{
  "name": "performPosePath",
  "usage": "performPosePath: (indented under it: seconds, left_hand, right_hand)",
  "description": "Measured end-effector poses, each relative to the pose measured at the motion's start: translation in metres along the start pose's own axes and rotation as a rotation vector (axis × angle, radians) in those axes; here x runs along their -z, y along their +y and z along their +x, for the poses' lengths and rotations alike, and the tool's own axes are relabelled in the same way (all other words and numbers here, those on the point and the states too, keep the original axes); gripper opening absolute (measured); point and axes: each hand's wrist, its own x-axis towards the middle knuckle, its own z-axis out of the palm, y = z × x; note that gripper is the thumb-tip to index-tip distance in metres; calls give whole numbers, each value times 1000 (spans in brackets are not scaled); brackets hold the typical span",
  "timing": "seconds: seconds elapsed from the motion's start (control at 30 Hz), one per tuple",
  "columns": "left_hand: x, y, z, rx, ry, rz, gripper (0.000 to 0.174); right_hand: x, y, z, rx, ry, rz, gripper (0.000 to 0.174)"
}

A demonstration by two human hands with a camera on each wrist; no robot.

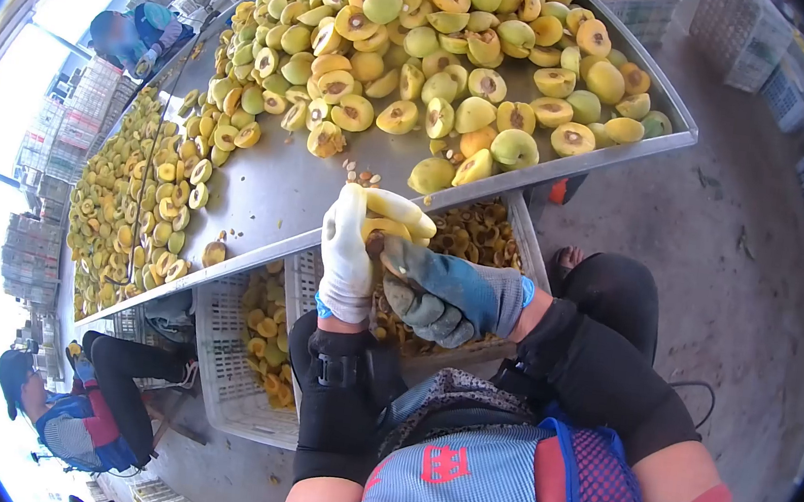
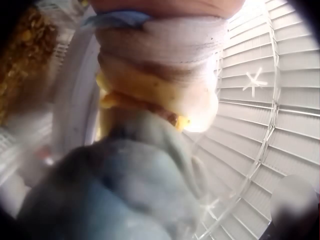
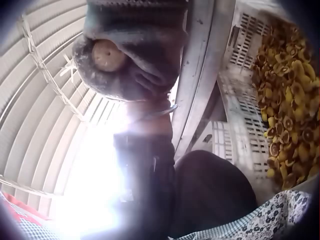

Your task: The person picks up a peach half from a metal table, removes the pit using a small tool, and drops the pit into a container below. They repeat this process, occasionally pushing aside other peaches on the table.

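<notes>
Fruit half (image 1: 398,213) sits in my left hand (image 1: 346,253), white-gloved fingers curled round it. Its long axis points right, and it lies just above my right hand (image 1: 447,294). That blue-grey glove is curled, one fingertip at the pit. Whether it grips anything I cannot tell. Both hover over the crate (image 1: 304,285).
</notes>
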Motion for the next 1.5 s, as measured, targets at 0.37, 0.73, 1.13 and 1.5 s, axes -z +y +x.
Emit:
performPosePath:
  seconds: [0.37,0.73,1.13,1.5]
  left_hand:
    - [28,-20,14,-3,17,-593,46]
    - [17,-7,4,-72,13,-449,48]
    - [-19,-3,12,-152,81,-232,47]
    - [-14,1,-2,-175,181,-341,45]
  right_hand:
    - [17,30,10,256,327,-835,54]
    - [10,26,10,624,853,-1025,41]
    - [13,24,2,659,813,-889,41]
    - [0,25,-11,480,879,-1221,40]
